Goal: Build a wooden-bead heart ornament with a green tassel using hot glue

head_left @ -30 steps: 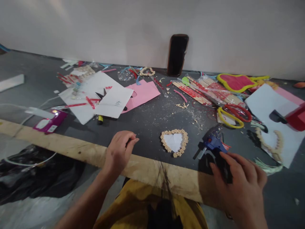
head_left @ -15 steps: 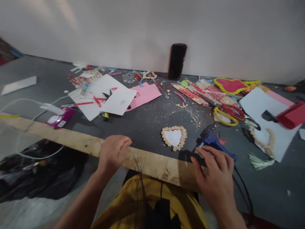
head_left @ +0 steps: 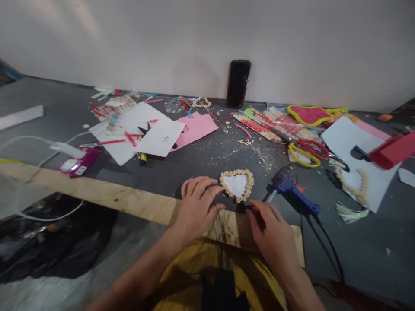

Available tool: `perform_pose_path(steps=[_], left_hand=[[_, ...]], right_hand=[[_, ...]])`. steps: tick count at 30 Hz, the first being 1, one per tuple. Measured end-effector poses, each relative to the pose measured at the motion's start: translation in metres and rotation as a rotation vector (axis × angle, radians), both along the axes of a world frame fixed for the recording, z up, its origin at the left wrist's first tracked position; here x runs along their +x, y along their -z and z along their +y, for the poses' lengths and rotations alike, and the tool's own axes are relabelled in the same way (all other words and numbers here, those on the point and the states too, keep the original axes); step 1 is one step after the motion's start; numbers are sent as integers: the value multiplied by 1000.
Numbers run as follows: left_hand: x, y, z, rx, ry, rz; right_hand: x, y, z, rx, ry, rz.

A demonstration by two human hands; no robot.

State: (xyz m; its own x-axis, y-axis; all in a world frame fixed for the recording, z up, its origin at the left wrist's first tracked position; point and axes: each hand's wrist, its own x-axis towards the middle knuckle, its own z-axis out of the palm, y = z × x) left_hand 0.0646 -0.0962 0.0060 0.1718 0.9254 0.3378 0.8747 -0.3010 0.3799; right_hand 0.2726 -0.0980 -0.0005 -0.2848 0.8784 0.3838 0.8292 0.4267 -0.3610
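Observation:
A heart-shaped ring of small beige pieces lies on the dark tabletop around a white paper heart. Just left of it is my left hand, its fingers apart and holding nothing, the fingertips close to the ring's left edge. Below the ring's lower right side is my right hand. Its fingers are bent with the thumb near the index finger, and whether anything is between them is too small to tell. To the right rests a blue glue gun, touched by neither hand.
A dark phone leans against the wall. Scissors with yellow and red handles, patterned sticks, pink paper and white sheets lie behind. A purple device sits left. The glue gun's cord runs down right.
My left hand has moved right, up to the beaded heart, and spread its fingers. My right hand has moved left and down, away from the glue gun. The view has shifted slightly.

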Motion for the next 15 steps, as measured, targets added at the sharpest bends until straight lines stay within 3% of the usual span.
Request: perform_pose_path(steps=[5,15], left_hand=[[15,-4,14,-2,52,32],[11,-7,32,-14,189,104]], right_hand=[[-9,-2,9,-32,-16,-42],[-13,-1,15,-55,-36,-53]])
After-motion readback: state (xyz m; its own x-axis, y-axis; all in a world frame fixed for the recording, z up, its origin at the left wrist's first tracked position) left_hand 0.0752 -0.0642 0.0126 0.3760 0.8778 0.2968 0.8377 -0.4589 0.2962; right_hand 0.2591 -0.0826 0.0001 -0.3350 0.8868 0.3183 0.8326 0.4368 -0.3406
